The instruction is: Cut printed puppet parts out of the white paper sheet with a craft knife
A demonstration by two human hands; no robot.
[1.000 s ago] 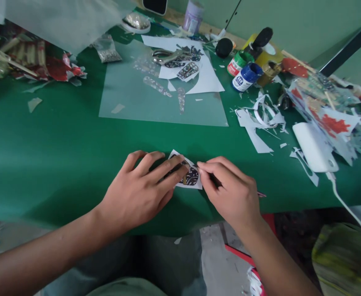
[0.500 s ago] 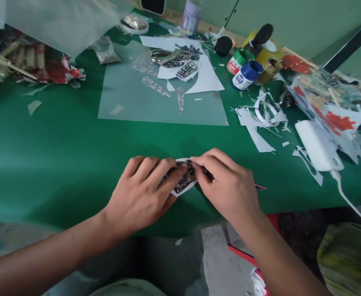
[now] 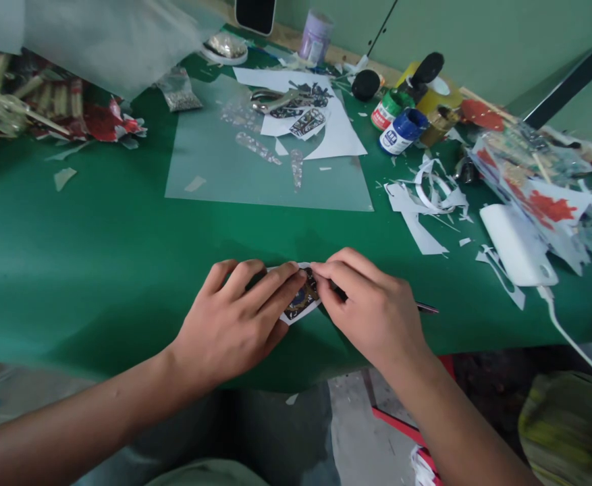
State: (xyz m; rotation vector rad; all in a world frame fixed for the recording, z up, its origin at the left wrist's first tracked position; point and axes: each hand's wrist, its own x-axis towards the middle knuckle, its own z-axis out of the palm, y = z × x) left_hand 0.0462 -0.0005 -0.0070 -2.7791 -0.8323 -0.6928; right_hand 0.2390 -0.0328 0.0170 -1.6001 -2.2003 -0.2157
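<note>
A small paper cutout (image 3: 300,307) with a dark, gold and blue pattern and a white border lies at the green table's near side. My left hand (image 3: 245,310) presses its fingers over the cutout's left part, the thumb low at its edge. With thumb and forefinger together, my right hand (image 3: 371,297) pinches at the cutout's upper right edge; the fingertips hide the exact contact. Behind the right hand, the end of a thin dark stick-like tool (image 3: 427,308) sticks out. Whether that hand holds it or it lies on the table, I cannot tell.
Beyond my hands lies a translucent sheet (image 3: 204,165) with glittery strips and patterned paper scraps. Paint jars (image 3: 401,131) stand at the back right. White paper scraps (image 3: 417,219) and a white device with a cable (image 3: 518,246) lie at right. A cluttered pile (image 3: 57,108) sits at left.
My left fingers have shifted slightly on the cutout, with the forefinger stretched further toward its top edge. My right hand keeps its pinch. The view has tilted a little.
</note>
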